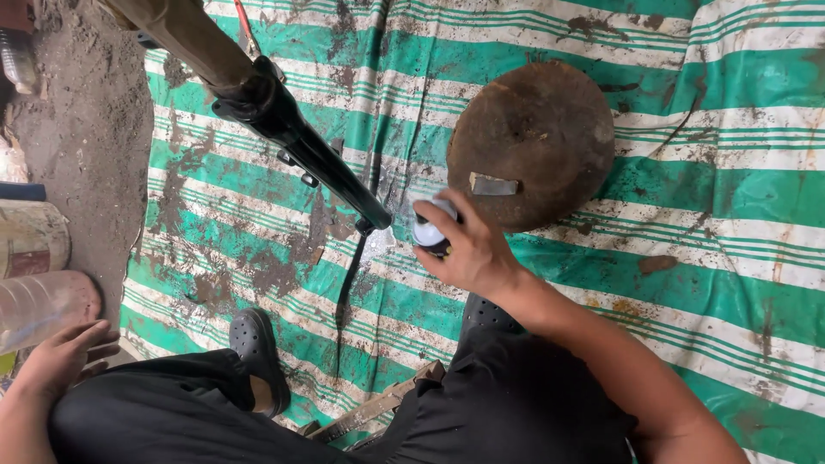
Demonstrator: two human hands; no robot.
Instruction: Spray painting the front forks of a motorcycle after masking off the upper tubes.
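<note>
Right hand [468, 249] grips a spray can [430, 230], apparently aimed left at the black tube [301, 142] just beyond its knuckles. Overspray may mark the striped tarp [730, 206]. Left hand [64, 357] rests open, empty, well apart.

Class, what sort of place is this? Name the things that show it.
Probably an informal outdoor repair spot: a stained green-striped tarp laid on the dirt ground, a black metal shaft, and a rusty round disc.
</note>
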